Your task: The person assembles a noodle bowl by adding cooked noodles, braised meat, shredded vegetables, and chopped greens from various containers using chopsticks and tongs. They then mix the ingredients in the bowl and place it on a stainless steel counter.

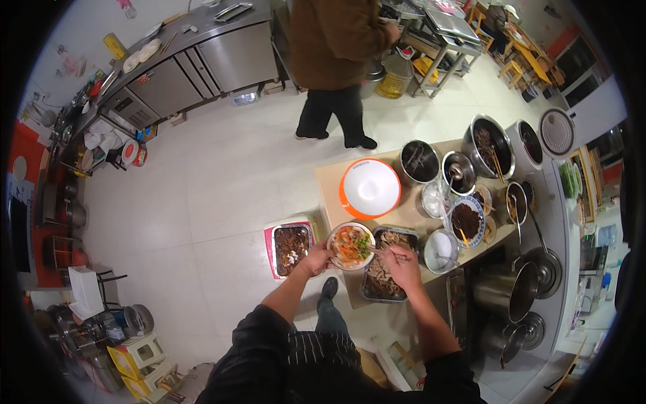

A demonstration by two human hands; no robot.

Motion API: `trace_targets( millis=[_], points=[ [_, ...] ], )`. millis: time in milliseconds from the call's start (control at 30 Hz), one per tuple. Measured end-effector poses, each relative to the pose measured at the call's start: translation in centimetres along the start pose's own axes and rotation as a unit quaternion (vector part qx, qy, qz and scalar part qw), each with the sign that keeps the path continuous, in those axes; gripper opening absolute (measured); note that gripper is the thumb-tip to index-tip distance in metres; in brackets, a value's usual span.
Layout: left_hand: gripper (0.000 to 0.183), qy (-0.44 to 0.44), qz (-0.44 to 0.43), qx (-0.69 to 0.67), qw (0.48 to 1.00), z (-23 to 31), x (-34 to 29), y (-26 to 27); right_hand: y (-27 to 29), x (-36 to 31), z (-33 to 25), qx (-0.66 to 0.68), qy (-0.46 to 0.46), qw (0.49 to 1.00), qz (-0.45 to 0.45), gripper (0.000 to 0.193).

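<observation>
My left hand (319, 259) grips the left rim of a bowl (334, 231) filled with orange-red shreds and chopped green bits. Chopsticks (378, 250) are in my right hand (402, 267), their tips reaching to the bowl's right side. Whether the tips hold any food is too small to tell. Beneath my right hand, on the table, lies a metal tray (385, 299) of pale brown strips that look like sliced meat (381, 277). Part of that tray is hidden by my hand and the bowl.
A white basin with an orange rim (370, 190) stands on the table beyond the bowl. Pots, a dish of dark sauce (465, 222) and a white container (441, 250) crowd the right. Left, another food tray (292, 227) rests low. A person (333, 47) stands ahead.
</observation>
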State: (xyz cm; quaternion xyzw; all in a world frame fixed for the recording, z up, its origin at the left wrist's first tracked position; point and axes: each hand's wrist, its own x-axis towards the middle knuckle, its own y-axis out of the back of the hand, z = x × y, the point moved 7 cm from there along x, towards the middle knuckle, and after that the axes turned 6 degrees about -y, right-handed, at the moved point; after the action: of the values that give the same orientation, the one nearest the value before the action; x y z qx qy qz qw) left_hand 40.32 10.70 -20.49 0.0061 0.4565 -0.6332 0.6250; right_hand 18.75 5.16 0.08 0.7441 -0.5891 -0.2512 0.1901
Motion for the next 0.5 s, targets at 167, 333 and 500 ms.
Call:
trace_targets(
  millis=[167, 333, 500],
  points=[
    [0.055, 0.033, -0.001, 0.050, 0.998, 0.2, 0.2, 1.5, -1.3, 1.5, -0.8, -0.074, -0.040, 0.996, -0.007, 0.017],
    [0.064, 0.083, -0.052, 0.027, 0.995, 2.1, -2.0, 4.2, -4.7, 2.1, -3.5, -0.005, -0.088, 0.996, -0.018, 0.024],
    [0.060, 0.094, -0.103, -0.048, 0.989, 9.8, -8.4, 8.8, -10.6, 1.2, -12.0, 0.078, -0.162, 0.982, -0.064, 0.021]
  ],
)
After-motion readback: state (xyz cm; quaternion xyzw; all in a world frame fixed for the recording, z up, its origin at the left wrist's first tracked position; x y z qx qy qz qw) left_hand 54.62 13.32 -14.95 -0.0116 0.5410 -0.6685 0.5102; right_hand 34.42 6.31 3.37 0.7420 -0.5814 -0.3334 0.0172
